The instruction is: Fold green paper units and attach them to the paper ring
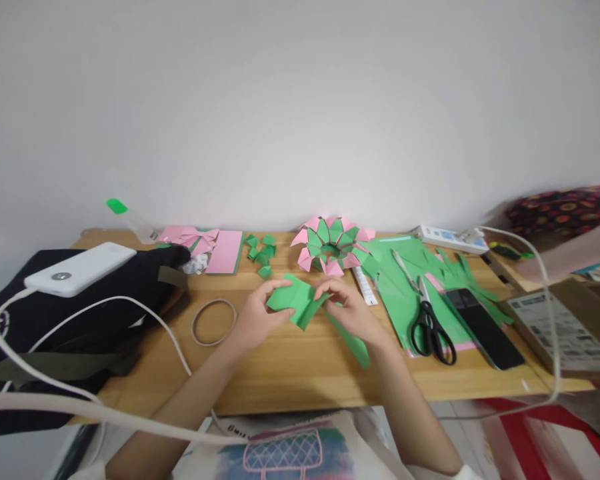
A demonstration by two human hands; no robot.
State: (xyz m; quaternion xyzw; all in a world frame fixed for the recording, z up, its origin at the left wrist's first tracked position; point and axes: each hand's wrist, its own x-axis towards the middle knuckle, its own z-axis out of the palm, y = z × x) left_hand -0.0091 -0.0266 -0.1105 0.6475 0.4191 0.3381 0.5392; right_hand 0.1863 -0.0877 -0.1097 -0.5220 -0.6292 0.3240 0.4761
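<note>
Between my two hands is a folded sheet of green paper, creased down its middle and held above the wooden table. My left hand pinches its left side, thumb on top. The right edge is gripped by the fingers of my right hand. Under my right wrist lies a green paper strip. Just beyond my hands stands a ring of pink and green folded paper. Several small green folded pieces lie to its left.
A tape ring lies near my left forearm. On the right, black-handled scissors and a phone rest on green sheets. A white power bank sits on a black bag. A white cable crosses my left arm.
</note>
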